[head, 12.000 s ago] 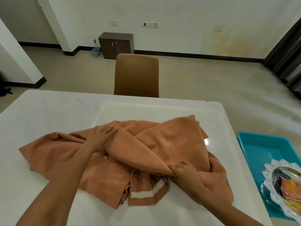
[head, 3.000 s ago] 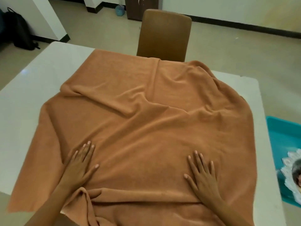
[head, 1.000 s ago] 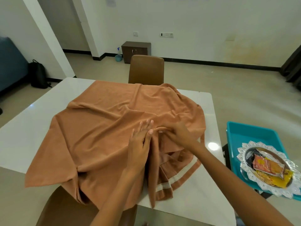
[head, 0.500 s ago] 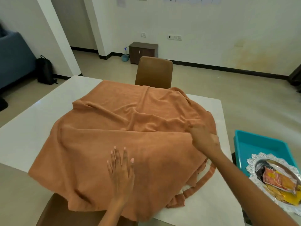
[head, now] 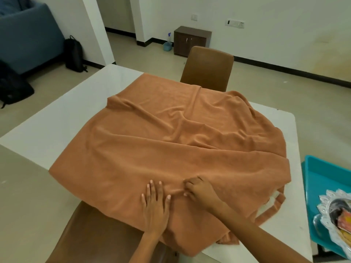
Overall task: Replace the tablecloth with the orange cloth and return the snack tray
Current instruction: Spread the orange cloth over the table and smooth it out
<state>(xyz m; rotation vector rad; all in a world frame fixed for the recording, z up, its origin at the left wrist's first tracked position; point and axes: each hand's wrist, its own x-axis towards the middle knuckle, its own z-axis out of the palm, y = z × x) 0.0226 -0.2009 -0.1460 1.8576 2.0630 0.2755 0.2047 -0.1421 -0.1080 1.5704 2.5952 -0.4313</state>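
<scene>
The orange cloth (head: 171, 145) lies spread and wrinkled over the white table (head: 57, 120), its near edge hanging over the front. My left hand (head: 154, 205) presses flat on the cloth near the front edge, fingers straight. Just to its right, my right hand (head: 200, 192) has its fingers curled, pinching a fold of the cloth. The silver snack tray (head: 336, 215) with packets sits at the far right, partly cut off, inside a teal bin (head: 319, 179).
A brown chair (head: 208, 69) stands at the table's far side and another brown chair (head: 91, 236) is tucked under the near edge. A dark cabinet (head: 191, 40), a spray bottle and a black backpack (head: 75, 54) stand by the walls.
My right hand has moved from the cloth's right side to the front, beside my left hand, and now pinches a fold. The turned-up striped edge at the right has flattened somewhat.
</scene>
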